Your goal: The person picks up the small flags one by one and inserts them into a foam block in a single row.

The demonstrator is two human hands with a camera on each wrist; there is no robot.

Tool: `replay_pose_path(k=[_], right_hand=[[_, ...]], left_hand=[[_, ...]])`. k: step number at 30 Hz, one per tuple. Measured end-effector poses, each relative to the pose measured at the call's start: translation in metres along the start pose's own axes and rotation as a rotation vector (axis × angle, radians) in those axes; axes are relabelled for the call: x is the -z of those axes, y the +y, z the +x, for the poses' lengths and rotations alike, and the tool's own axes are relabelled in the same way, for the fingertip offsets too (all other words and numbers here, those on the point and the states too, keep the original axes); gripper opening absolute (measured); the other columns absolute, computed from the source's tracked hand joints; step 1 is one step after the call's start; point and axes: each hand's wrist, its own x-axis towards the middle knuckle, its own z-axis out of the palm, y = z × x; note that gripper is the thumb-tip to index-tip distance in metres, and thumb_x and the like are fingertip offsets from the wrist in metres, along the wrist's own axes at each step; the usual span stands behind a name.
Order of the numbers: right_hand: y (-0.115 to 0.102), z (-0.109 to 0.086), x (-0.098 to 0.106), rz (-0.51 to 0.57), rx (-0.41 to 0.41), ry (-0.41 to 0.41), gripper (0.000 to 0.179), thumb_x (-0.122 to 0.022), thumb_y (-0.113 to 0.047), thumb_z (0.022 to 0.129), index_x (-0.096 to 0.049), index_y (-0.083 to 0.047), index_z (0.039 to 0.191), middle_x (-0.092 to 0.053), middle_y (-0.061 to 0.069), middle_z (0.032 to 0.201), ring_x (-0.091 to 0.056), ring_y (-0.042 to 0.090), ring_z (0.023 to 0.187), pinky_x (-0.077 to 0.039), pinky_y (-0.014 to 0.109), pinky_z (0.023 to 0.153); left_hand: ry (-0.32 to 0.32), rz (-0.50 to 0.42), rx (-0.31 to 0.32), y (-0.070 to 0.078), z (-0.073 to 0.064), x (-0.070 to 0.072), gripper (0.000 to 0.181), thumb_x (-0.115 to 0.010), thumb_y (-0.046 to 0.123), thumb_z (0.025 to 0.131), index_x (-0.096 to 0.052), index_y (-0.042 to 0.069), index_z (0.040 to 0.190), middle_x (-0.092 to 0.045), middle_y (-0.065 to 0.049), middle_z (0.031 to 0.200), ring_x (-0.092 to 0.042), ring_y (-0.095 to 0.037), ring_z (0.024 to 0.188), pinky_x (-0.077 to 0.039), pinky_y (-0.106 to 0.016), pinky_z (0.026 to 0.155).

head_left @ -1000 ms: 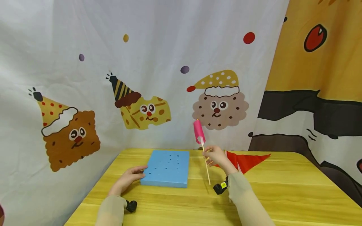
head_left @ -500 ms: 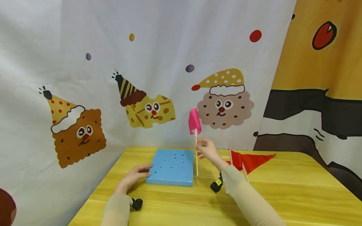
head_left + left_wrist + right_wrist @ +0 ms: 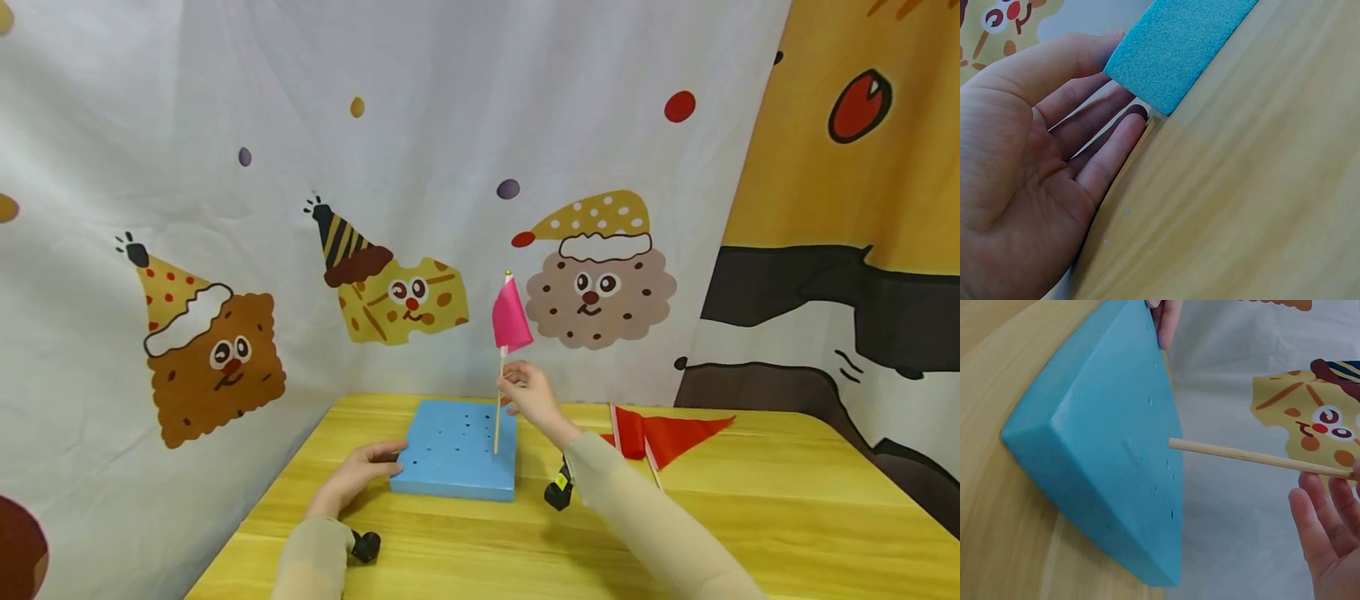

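Observation:
My right hand (image 3: 531, 398) pinches the thin wooden stick of a small pink flag (image 3: 511, 317), held nearly upright over the right part of a blue foam block (image 3: 442, 467). In the right wrist view the stick's bare lower end (image 3: 1235, 453) hangs a short way off the foam surface, which has several small holes. At the block's left edge, my left hand (image 3: 358, 477) touches the side with extended fingers. The left wrist view shows its fingertips against a corner of the foam; whether the thumb presses the top is partly hidden.
Red triangular flags (image 3: 678, 437) on sticks lie on the wooden table (image 3: 750, 508), right of my right forearm. Behind the table hangs a printed cloth (image 3: 420, 167) with cartoon figures.
My right hand has carried the pink flag leftward, from beside the foam block to over it, and the stick has turned more upright. My left hand stays at the block's edge.

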Motion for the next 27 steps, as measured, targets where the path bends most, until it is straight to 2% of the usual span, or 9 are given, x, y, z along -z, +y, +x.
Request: replay_pose_path(k=[4,11,14,18,20,22,27], right_hand=[[-0.003,0.006,-0.010,0.024,0.016,0.012,0.022,-0.066,-0.015,0.094,-0.062,-0.001,0.111,-0.067,0.011,0.092,-0.069,0.032,0.075,-0.058,0.041,0.058],[-0.007,0.016,-0.026,0.094,0.051,0.027,0.022,-0.067,-0.012,0.093,-0.062,0.002,0.109,-0.068,0.020,0.097,-0.068,0.040,0.079,-0.058,0.040,0.057],[-0.007,0.020,-0.033,0.108,0.037,0.043,0.026,-0.067,-0.014,0.093,-0.061,0.003,0.112,-0.068,0.017,0.097,-0.070,0.033,0.076,-0.059,0.042,0.060],[-0.006,0.025,-0.044,0.138,0.016,0.070,0.022,-0.067,-0.013,0.093,-0.062,0.001,0.109,-0.068,0.014,0.095,-0.071,0.028,0.075,-0.059,0.044,0.062],[-0.004,0.027,-0.049,0.160,0.016,0.080,0.017,-0.067,-0.010,0.093,-0.063,0.000,0.105,-0.068,0.014,0.093,-0.070,0.035,0.078,-0.059,0.041,0.059],[-0.004,0.028,-0.053,0.173,0.008,0.081,0.015,-0.066,-0.010,0.093,-0.063,-0.001,0.105,-0.067,0.015,0.092,-0.068,0.041,0.083,-0.059,0.044,0.062],[-0.004,0.030,-0.061,0.174,-0.022,0.072,0.020,-0.066,-0.015,0.094,-0.062,-0.003,0.109,-0.067,0.014,0.094,-0.067,0.043,0.089,-0.058,0.048,0.068]], left_hand=[[-0.010,0.007,0.000,0.000,0.000,0.000,0.053,-0.067,0.022,0.093,-0.051,0.005,0.141,-0.046,-0.019,0.144,-0.045,-0.038,0.128,-0.034,-0.056,0.105],[0.004,0.015,0.009,-0.004,0.001,0.000,0.053,-0.068,0.025,0.092,-0.053,0.008,0.140,-0.047,-0.016,0.143,-0.046,-0.036,0.127,-0.034,-0.056,0.105],[0.013,0.019,0.016,-0.005,0.002,0.000,0.053,-0.069,0.026,0.092,-0.054,0.009,0.140,-0.048,-0.015,0.143,-0.047,-0.035,0.126,-0.035,-0.056,0.105],[0.021,0.031,0.026,-0.004,0.002,0.000,0.052,-0.069,0.026,0.092,-0.055,0.011,0.139,-0.050,-0.014,0.142,-0.046,-0.035,0.128,-0.036,-0.054,0.105],[0.015,0.037,0.024,-0.004,0.002,0.000,0.052,-0.069,0.027,0.092,-0.054,0.010,0.140,-0.050,-0.014,0.141,-0.045,-0.036,0.129,-0.036,-0.054,0.105],[0.009,0.040,0.021,-0.004,0.002,0.000,0.053,-0.068,0.027,0.092,-0.054,0.010,0.140,-0.049,-0.015,0.142,-0.044,-0.036,0.130,-0.037,-0.053,0.105],[0.003,0.030,0.010,-0.003,0.002,-0.001,0.051,-0.067,0.024,0.093,-0.054,0.008,0.140,-0.049,-0.016,0.142,-0.046,-0.037,0.128,-0.037,-0.054,0.104]])
